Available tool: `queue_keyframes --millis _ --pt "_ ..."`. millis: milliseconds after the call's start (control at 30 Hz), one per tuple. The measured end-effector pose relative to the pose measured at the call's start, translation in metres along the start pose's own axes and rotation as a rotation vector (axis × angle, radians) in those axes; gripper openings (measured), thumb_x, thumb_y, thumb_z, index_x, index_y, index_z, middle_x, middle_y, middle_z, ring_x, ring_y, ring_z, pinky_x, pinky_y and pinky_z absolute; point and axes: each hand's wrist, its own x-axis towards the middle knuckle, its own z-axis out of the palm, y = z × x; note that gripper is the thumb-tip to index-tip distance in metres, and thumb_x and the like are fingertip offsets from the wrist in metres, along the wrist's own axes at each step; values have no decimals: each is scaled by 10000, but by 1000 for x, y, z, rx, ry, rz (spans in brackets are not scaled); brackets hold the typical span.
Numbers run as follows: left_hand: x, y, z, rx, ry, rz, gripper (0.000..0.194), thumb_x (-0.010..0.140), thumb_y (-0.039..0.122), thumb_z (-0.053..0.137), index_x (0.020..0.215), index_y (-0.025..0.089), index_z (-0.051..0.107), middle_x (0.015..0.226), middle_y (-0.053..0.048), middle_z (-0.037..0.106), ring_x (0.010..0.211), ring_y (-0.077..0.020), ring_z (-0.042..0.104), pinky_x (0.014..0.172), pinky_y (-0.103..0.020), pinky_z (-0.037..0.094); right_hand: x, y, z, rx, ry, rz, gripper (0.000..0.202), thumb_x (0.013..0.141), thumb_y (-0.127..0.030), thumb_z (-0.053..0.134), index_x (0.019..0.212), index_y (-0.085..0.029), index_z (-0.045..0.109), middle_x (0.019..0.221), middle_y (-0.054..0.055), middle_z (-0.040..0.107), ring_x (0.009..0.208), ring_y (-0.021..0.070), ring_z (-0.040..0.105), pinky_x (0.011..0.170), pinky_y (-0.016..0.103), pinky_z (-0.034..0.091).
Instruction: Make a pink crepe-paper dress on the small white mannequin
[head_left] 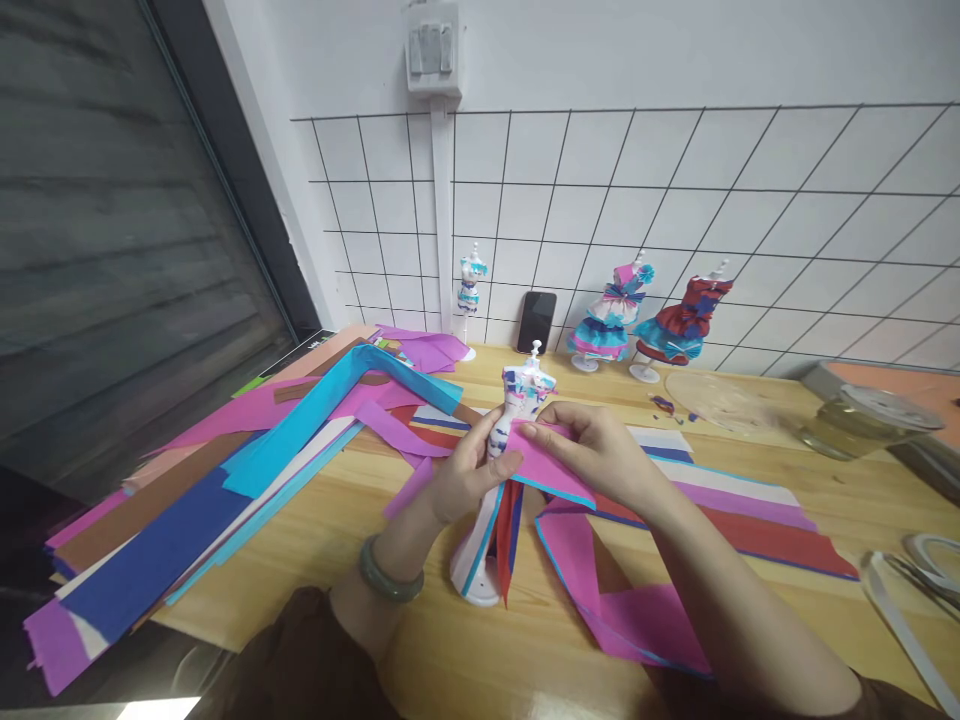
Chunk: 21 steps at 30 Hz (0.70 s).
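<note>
A small white dress form [529, 385] with coloured patches stands upright on its round base. Around its waist, my left hand [472, 462] is closed, the thumb pressing the edge of a pink strip. My right hand [592, 445] pinches the same blue-edged pink strip [551, 470] against the form's right side. From there the strip's long tail [645, 615] trails folded over the table. Red and white strips [508, 530] hang below the waist in front of the stand. The fingertips behind the form are hidden.
Crepe paper strips [172, 515] are heaped at left. Layered strips [765, 535] lie at right, near scissors [926, 575] and a tape roll [934, 550]. Behind stand a phone [537, 320], two dressed forms [606, 325] and another small form [470, 285]. A glass bowl [862, 420] sits at right.
</note>
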Motion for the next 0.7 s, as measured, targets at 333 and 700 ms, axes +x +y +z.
queue_keyframes --millis 333,700 --pt "1 -2 -1 47 28 -19 623 793 253 650 1356 185 390 1302 -102 540 1259 -272 442 1074 -406 320 0 2 1 -50 32 -49 385 879 -469 485 640 -169 514 566 -33 400 533 96 326 485 231 253" --pt "2 0 0 90 29 4 620 784 244 652 1352 179 411 1337 -98 508 1271 -271 423 1059 -373 343 0 1 4 -97 68 -52 401 895 -468 450 614 -182 473 564 -29 412 525 102 333 505 239 281"
